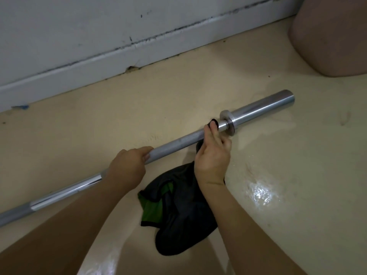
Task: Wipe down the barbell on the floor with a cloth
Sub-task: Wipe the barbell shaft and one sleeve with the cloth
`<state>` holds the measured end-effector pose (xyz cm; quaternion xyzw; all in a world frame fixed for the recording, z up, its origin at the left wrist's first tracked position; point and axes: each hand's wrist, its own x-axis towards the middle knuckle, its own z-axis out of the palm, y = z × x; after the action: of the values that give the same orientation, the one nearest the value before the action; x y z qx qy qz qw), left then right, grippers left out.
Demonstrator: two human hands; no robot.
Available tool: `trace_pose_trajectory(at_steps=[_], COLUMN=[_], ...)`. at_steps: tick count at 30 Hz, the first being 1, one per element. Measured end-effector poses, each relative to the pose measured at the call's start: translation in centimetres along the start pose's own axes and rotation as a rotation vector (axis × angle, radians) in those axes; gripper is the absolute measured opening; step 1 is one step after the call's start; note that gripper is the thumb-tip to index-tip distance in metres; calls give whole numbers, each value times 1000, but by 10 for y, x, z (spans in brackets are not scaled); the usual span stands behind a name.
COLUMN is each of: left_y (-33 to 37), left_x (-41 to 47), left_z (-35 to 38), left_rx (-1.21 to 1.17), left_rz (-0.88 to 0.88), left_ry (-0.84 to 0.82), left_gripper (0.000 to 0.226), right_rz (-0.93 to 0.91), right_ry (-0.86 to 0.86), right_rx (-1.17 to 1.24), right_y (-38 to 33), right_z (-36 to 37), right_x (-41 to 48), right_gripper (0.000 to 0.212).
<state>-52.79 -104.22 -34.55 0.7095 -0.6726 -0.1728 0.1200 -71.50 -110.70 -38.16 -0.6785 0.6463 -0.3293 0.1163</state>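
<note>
A pale, glossy floor [278, 175] is seen running up to a scuffed white skirting board [99, 62], with a rounded pinkish object [333, 36], not identifiable, cut off at the upper right. Across the floor a long steel barbell [178, 142] is laid on a diagonal, from the lower left edge of the view to its bare sleeve [264, 107] at the upper right; no plates are loaded, and whether the shaft is resting on the floor or raised a little cannot be told.

Beneath the shaft, between the two forearms, a dark cloth [182, 215] with green patches is trailed over the floor, and one end is drawn up to the bar. The shaft is gripped near its middle by the left hand [127, 167], the fingers curled shut around the metal. Closer to the collar [228, 121], the right hand [212, 155] is closed over the bar, its fingers [210, 132] pressed together and pinching a fold of cloth against the steel just beside the collar.

Only a small part of the cloth is judged to be in contact, so the pass could slide off and leave the metal untouched. A knuckle could be knocked against the collar if the stroke is carried too far. The loose tail could also be caught beneath the bar, and the round shaft could roll if the steadying grip is relaxed.
</note>
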Motion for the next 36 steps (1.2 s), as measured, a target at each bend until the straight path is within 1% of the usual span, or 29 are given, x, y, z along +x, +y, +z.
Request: trace_pose_trajectory(at_steps=[1,3,4,5,6,8,9,10,12,13,14,15,16,18,19,20,21,23,24,25,28,29,30,32,33,34,36], left_y=[-1,0,1,4,9,16,18,15,10,9,9,9,9,9,8,7,6,4,4,4,2,1,2,4,5,7,8], left_x=[2,3,2,1,-1,-5,-6,-5,-2,-1,0,0,-1,-1,0,1,1,2,1,1,5,6,6,6,7,8,11], left_z=[1,2,1,0,-2,-4,-4,-5,-7,-9,-9,-9,-7,-6,-6,-6,-7,-7,-6,-6,-9,-11,-13,-14,-13,-12,-10], left_rx=[-11,36,117,205,274,331,344,346,328,316,309,304,299,300,302,302,299,299,298,293,277,277,275,279,287,294,295], left_rz=[-37,-156,-229,-291,-332,-324,-302,-291,-292,-304,-317,-322,-323,-332,-334,-333,-335,-322,-310,-304,-304,-303,-307,-318,-320,-320,-310], left_ry=[-5,-63,-90,-95,-82,-41,-35,-44,-65,-70,-75,-77,-72,-67,-71,-75,-81,-80,-69,-57,-79,-91,-91,-69,-52,-31,16], left_gripper=[41,40,37,36,35,38,40,40,37,36,35,35,36,36,36,36,36,37,37,37,35,35,34,32,30,29,29], right_rz=[-56,-277,-376,-399,-322,-82,-41,-73,-285,-397,-464,-455,-370,-183,-153,-170,-226,-350,-372,-347,-127,-114,-144,-266,-292,-275,-162], right_ry=[-52,-132,-153,-155,-127,-40,-30,-58,-134,-161,-170,-142,-91,-28,-27,-48,-78,-109,-98,-63,-4,2,-3,-27,-26,-2,29], right_rx=[1,-24,-42,-36,-6,27,30,43,64,43,1,-48,-79,-96,-98,-92,-86,-100,-104,-104,-73,-55,-45,-54,-50,-39,-13], right_y=[2,17,28,39,44,32,16,2,-3,8,22,35,42,34,25,18,16,29,38,44,37,31,28,35,41,45,38], right_z=[-1,-8,-12,-16,-19,-15,-9,-2,2,-3,-10,-17,-22,-21,-16,-10,-8,-15,-20,-23,-16,-9,-6,-8,-10,-12,-8], right_x=[2,11,19,27,33,26,18,9,3,10,21,32,40,34,26,19,15,25,34,43,36,26,17,16,25,36,49], right_gripper=[37,36,37,38,38,39,39,39,37,36,38,44,48,46,44,46,46,42,41,40,39,39,38,34,33,33,35])
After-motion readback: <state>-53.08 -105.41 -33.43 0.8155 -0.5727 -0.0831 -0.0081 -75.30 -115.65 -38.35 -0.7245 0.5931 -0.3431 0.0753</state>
